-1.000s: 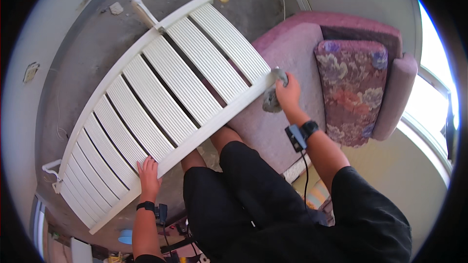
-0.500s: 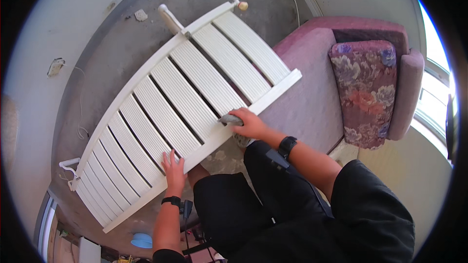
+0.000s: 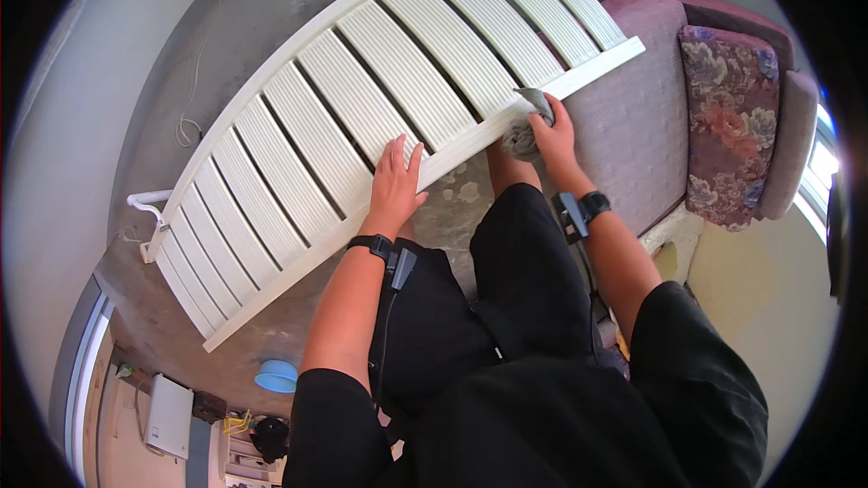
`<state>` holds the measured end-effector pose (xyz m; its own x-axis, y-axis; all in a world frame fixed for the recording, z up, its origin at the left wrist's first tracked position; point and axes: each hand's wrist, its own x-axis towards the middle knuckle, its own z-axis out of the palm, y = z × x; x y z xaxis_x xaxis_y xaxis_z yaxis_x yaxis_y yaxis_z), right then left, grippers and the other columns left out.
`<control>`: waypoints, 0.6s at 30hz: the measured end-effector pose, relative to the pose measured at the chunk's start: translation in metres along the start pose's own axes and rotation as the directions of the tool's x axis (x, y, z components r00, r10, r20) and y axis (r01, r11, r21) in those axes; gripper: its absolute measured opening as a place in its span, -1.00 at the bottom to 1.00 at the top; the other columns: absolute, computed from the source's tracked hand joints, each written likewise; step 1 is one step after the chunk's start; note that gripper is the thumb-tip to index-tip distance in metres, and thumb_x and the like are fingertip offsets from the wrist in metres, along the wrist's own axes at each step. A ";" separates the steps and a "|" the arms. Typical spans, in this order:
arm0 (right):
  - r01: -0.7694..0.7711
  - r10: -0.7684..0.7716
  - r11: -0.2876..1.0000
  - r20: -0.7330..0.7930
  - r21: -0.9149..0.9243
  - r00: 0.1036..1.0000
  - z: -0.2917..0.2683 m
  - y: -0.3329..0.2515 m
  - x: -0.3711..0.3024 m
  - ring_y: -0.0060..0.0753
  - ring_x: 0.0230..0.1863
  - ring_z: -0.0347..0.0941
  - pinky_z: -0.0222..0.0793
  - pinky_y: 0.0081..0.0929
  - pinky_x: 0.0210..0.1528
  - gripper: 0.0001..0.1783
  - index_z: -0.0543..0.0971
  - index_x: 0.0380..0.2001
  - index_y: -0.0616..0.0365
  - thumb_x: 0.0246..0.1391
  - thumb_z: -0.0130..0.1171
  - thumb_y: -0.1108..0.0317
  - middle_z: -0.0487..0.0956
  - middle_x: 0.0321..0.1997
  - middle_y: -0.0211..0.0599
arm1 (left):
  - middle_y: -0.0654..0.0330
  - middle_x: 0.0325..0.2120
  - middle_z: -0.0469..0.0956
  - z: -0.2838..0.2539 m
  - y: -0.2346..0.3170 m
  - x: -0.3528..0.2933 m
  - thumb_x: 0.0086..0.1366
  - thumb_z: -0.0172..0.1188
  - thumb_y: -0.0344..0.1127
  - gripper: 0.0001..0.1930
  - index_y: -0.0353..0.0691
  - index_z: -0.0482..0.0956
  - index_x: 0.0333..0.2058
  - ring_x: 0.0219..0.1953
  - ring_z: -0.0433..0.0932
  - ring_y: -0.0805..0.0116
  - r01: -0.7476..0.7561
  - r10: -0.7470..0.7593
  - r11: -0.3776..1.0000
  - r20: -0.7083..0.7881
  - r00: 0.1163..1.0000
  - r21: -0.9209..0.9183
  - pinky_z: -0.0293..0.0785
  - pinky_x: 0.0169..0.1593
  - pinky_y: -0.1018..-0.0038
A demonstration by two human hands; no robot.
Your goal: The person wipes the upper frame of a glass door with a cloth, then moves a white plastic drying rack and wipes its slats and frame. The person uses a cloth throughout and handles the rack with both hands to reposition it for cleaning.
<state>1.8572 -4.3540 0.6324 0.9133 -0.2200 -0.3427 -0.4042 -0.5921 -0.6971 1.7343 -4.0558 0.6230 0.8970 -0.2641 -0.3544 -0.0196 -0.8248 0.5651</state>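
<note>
A long white slatted panel (image 3: 403,68) with a curved far rail and a straight near rail lies slantwise in front of me. My left hand (image 3: 393,185) rests on its near rail and slat ends, fingers stretched out and slightly apart, holding nothing. My right hand (image 3: 556,137) is closed round a crumpled grey cloth (image 3: 522,138). One corner of the cloth sticks up above the near rail, and the rest hangs along its outer side. Both wrists wear black straps with small grey devices.
A purple sofa (image 3: 637,90) with a floral cushion (image 3: 731,126) stands at the right, close to the panel's right end. A blue basin (image 3: 277,377) sits on the grey floor (image 3: 172,316) at lower left. A thin cable (image 3: 201,72) runs along the left wall.
My view has shifted, so the panel sits higher in it. My left hand has moved right along the near rail. My right hand and cloth have also slid right, toward the panel's end.
</note>
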 end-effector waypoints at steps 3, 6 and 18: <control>-0.034 0.037 0.992 -0.023 0.124 0.999 0.044 -0.009 -0.061 -0.32 -0.01 0.46 0.40 -0.42 0.04 -0.46 0.44 0.09 0.25 -0.02 0.23 0.41 0.52 -0.02 -0.16 | -0.07 0.24 0.16 -0.010 -0.032 -0.034 -0.09 0.53 -0.18 -0.08 -0.14 0.25 0.26 0.29 0.17 -0.11 -0.066 0.067 0.995 0.016 0.998 -0.078 0.20 0.32 0.13; -0.134 0.127 0.976 0.053 0.171 0.991 0.077 -0.021 -0.121 -0.39 0.01 0.40 0.39 -0.44 0.04 -0.39 0.34 0.15 0.23 0.02 0.27 0.42 0.46 0.03 -0.23 | -0.11 0.19 0.22 -0.017 -0.071 -0.079 -0.08 0.52 -0.16 -0.15 -0.25 0.32 0.19 0.23 0.22 -0.13 -0.051 0.051 0.993 -0.010 0.999 -0.109 0.18 0.30 0.09; -0.568 0.470 0.535 0.338 0.626 0.815 0.115 0.001 -0.114 -0.57 -0.20 0.47 0.44 -0.51 -0.17 -0.58 0.62 -0.15 0.19 0.02 0.43 0.14 0.60 -0.18 -0.42 | -0.19 0.32 -0.01 0.009 -0.091 -0.170 -0.23 0.58 -0.42 0.14 -0.03 0.10 0.36 0.34 0.02 -0.27 0.550 -0.552 0.833 -0.013 0.834 -0.056 0.03 0.39 0.03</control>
<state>1.7468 -4.2402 0.5985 0.5377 -0.1957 -0.8201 -0.7658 0.2935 -0.5722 1.5796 -3.9404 0.6255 0.7645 0.2410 -0.5979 0.5021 -0.8043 0.3179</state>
